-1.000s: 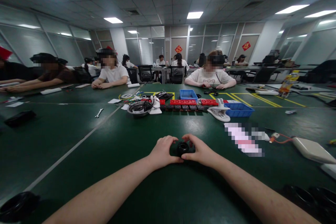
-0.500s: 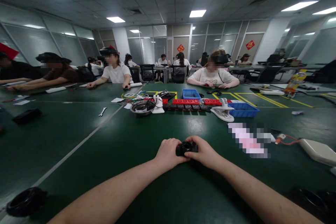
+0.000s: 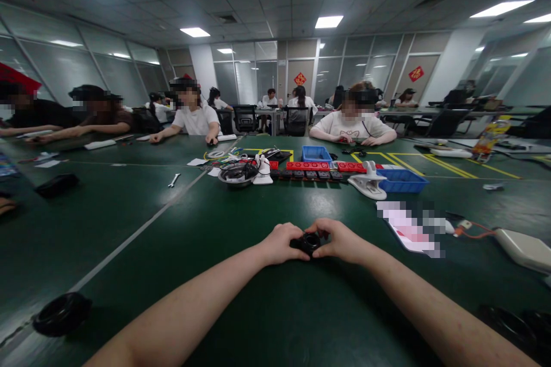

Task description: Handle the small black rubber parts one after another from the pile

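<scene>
A small black part with a round, ring-like opening (image 3: 310,242) is between my two hands, just above or on the green table. My left hand (image 3: 280,244) is closed on its left side, thumb along the near edge. From the right, my right hand (image 3: 338,239) pinches it with thumb and fingers curved round the ring. The fingers hide part of its body. A similar black ring-shaped part (image 3: 62,314) lies at the lower left of the table. More black rings (image 3: 510,327) sit at the lower right, past my right forearm.
Across the green table (image 3: 193,212) stand a red power strip (image 3: 306,166), blue trays (image 3: 402,181), a metal bowl of cables (image 3: 236,175) and a white clamp stand (image 3: 369,182). A wrench (image 3: 174,180) lies left, a phone (image 3: 407,229) right. Several people sit opposite.
The black part has tilted a little between my hands, and both hands still hold it. The whole view has shifted slightly, so things sit a bit further right.
</scene>
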`<state>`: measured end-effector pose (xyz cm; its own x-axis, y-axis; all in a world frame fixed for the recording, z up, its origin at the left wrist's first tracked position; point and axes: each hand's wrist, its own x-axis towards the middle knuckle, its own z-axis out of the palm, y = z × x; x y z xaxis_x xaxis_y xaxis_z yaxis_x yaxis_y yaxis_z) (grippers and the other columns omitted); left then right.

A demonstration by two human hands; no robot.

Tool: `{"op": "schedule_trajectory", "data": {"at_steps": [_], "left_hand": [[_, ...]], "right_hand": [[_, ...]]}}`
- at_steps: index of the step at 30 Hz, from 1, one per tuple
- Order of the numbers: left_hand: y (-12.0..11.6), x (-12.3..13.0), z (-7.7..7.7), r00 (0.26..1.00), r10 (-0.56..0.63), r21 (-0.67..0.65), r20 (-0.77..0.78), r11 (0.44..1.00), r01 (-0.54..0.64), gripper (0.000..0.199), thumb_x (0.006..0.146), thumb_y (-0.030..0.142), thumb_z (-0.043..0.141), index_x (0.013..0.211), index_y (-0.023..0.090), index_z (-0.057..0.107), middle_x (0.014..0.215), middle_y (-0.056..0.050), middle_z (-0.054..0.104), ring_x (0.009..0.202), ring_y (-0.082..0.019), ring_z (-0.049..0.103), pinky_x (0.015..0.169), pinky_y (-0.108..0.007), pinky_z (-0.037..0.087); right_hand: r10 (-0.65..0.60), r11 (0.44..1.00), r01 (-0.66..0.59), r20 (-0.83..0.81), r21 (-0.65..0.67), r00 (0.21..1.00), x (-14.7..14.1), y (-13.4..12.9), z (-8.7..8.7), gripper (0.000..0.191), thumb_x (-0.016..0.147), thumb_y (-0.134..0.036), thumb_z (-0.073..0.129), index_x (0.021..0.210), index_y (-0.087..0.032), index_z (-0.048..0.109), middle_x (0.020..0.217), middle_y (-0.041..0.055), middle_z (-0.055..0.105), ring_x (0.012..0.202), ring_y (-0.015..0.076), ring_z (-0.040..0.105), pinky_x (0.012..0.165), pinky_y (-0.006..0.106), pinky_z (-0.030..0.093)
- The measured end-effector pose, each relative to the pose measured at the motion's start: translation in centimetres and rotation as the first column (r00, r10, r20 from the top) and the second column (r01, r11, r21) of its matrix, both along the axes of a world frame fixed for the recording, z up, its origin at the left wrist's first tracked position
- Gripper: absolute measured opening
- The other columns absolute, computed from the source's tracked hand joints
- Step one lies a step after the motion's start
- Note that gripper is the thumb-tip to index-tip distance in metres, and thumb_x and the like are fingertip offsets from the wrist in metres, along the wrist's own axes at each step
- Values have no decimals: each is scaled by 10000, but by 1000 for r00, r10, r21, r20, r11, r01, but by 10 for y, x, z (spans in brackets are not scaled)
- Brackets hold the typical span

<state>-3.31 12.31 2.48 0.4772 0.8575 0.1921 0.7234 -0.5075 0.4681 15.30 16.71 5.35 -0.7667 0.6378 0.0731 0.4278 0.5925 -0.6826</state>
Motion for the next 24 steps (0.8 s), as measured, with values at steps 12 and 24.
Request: {"op": "schedule_trajectory", "data": {"at_steps": [12,24], "left_hand": [[-8,-4,2,994,51,-35,93,998,-48,642,612,450,649,1178,252,420,1069,-34,520,933,-195,492,829,-319,374],[-20,13,0,932,363,112,17,925,-363,595,542,503,663,1031,218,484,968,-34,536,907,-227,490,797,-359,364]], "right_hand": [[-144,955,132,30,265,989,-2,-13,-1,314,562,-326,682,813,-188,554,823,21,562,777,180,508,643,274,371],[-333,920,354,-142,165,932,-7,-14,-25,464,640,-459,595,991,-187,462,869,28,533,760,156,506,667,283,388]]}}
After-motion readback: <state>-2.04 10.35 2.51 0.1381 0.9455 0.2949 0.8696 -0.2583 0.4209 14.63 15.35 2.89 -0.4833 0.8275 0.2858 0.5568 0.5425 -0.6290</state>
